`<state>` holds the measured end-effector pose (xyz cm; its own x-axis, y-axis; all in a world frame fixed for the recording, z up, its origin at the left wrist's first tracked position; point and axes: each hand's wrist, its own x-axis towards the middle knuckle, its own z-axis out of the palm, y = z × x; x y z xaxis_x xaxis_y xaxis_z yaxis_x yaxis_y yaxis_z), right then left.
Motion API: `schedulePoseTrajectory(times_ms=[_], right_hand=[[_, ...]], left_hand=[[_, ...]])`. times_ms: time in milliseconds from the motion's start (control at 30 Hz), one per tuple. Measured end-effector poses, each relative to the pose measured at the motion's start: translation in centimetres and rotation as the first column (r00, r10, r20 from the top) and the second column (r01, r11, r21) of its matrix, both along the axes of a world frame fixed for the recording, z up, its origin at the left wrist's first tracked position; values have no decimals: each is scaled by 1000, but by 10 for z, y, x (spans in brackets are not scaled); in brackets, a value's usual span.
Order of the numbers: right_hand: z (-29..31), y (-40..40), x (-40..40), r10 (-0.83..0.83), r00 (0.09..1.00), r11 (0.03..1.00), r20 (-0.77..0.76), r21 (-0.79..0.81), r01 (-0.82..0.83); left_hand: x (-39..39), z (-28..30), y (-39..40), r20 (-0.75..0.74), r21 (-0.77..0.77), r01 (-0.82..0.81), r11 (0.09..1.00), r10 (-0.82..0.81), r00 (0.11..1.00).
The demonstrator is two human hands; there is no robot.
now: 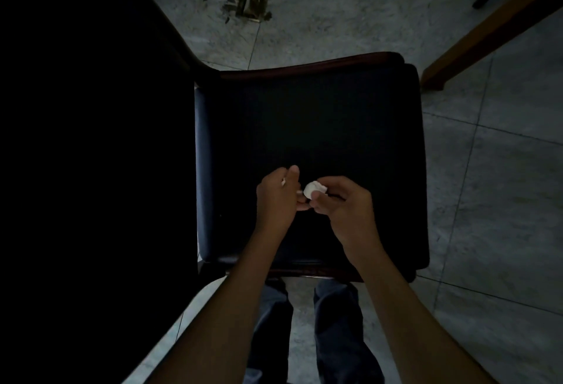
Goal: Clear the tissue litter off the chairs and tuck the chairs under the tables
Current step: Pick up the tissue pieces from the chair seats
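Note:
A black padded chair seat (313,121) with a dark wood frame fills the middle of the view, seen from above. Both my hands hover over its near half. My right hand (342,205) pinches a small crumpled white tissue ball (314,189) between thumb and fingers. My left hand (275,197) is curled next to it, touching the right fingertips, with a bit of white tissue showing at its knuckles and fingertips. How much tissue the left hand holds is hidden by the fingers.
The chair's tall black backrest (91,139) fills the left side. A wooden table leg (487,33) slants at the upper right. The grey tiled floor has a broken patch (248,2) at the top. My legs (304,328) stand by the seat's near edge.

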<state>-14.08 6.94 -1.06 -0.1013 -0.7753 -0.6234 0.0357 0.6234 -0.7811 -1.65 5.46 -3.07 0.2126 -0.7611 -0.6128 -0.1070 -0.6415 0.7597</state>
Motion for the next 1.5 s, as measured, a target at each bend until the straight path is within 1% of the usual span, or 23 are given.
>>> schedulePoseTrajectory(times_ms=[100, 200, 300, 367, 433, 500, 567, 633, 667, 733, 767, 800, 833, 867, 933, 1000, 1100, 1200, 1300, 1367, 1500], right_hand=[[9, 1, 8, -4, 1000, 1000, -10, -27, 4], [16, 2, 12, -19, 1000, 999, 0, -39, 19], [20, 6, 14, 48, 998, 998, -28, -46, -49], [21, 9, 15, 63, 997, 997, -41, -50, -65], [23, 10, 15, 78, 993, 994, -85, -76, -84], [24, 10, 15, 134, 977, 984, -164, -96, -151], [25, 11, 17, 202, 960, 973, -191, -74, -220], [28, 15, 18, 282, 937, 955, -207, -35, -295], [31, 18, 18, 292, 931, 953, -219, -15, -302], [37, 25, 16, 191, 946, 981, -262, 15, -194], [43, 29, 15, 129, 944, 991, -305, 17, -130], [50, 31, 15, 102, 927, 994, -360, 10, -105], [58, 32, 15, 118, 895, 991, -431, 2, -130], [64, 32, 15, 161, 847, 982, -506, -5, -190], [82, 30, 14, 240, 724, 943, -647, -23, -333], [103, 24, 11, 256, 622, 905, -740, -43, -423], [139, 16, 3, 250, 522, 869, -815, -49, -493], [190, 10, -1, 305, 425, 824, -852, 12, -567], [246, 11, 1, 313, 387, 786, -867, 8, -618], [282, 13, 5, 277, 391, 776, -878, -35, -630], [346, 9, 20, 170, 376, 747, -911, -130, -652]], left_hand=[[-2, 8, 3, -77, -22, -29, 999, 27, 997], [-3, 16, 6, -158, 11, -54, 998, 55, 986], [0, 25, 9, -178, 37, -43, 998, 48, 983], [2, 32, 12, -230, 26, -11, 1000, 16, 973], [3, 38, 16, -291, 19, 19, 1000, -13, 957], [4, 41, 18, -287, 5, 27, 1000, -25, 958], [6, 41, 17, -188, -16, 28, 999, -30, 982], [8, 42, 15, -24, -52, 65, 996, -67, 997], [8, 45, 15, 80, -87, 127, 988, -120, 990], [9, 54, 16, 292, -133, 311, 941, -263, 920], [10, 59, 17, 364, -132, 387, 913, -318, 875], [12, 65, 19, 409, -121, 438, 891, -357, 840], [14, 71, 20, 440, -112, 472, 874, -383, 812], [17, 77, 20, 464, -112, 495, 862, -395, 793], [21, 94, 22, 502, -144, 525, 839, -395, 770], [22, 114, 22, 538, -185, 550, 814, -384, 750], [26, 153, 20, 597, -224, 567, 792, -348, 723], [34, 207, 17, 653, -248, 587, 771, -315, 689], [43, 271, 15, 710, -254, 599, 760, -274, 649], [52, 312, 15, 749, -276, 612, 741, -233, 620], [74, 380, 16, 776, -334, 638, 694, -182, 604]])
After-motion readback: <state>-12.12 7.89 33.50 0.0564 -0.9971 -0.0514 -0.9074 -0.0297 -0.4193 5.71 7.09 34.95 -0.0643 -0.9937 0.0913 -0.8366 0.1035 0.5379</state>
